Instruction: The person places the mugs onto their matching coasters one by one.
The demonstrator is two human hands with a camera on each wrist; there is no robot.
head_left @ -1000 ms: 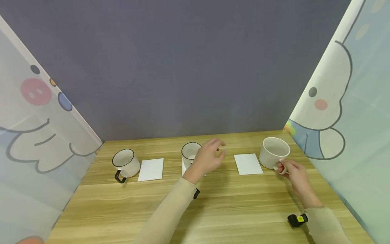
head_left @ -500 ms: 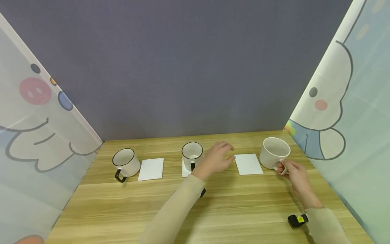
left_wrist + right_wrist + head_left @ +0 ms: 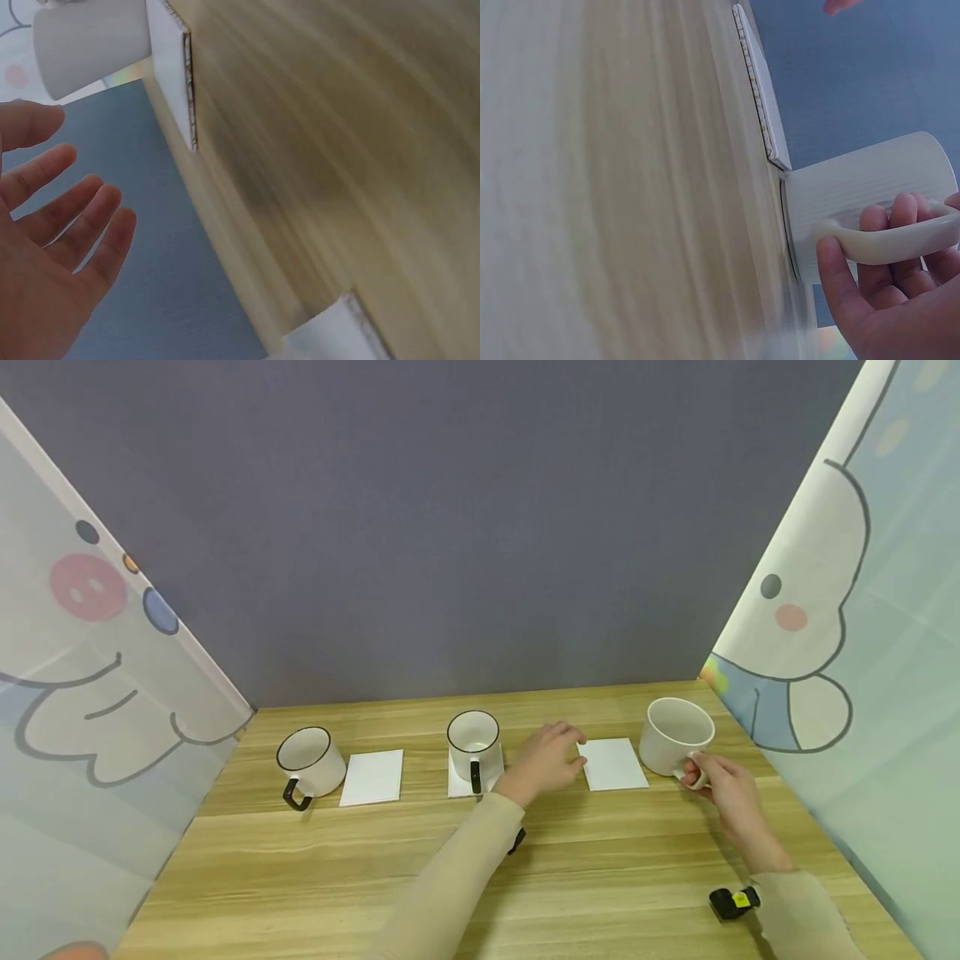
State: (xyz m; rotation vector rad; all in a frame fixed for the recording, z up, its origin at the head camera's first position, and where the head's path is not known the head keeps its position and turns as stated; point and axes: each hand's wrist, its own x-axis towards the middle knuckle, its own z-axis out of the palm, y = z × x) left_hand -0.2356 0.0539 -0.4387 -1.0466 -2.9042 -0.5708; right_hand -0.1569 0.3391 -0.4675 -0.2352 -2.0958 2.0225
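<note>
By its handle, my right hand grips a plain white mug, which stands upright on the table just right of a white square coaster. In the right wrist view the fingers of the right hand curl through the handle of the mug. My left hand hovers between that coaster and a black-rimmed white mug on the middle coaster. Loosely spread fingers hold nothing in the left wrist view.
At the left, another black-rimmed mug with a black handle stands beside a white coaster. A dark grey panel rises behind the wooden table. Cartoon-printed curtains flank both sides.
My left hand has moved right, away from the middle mug and towards the right coaster, uncovering that mug's black handle. The right hand and its mug have stayed in place.
</note>
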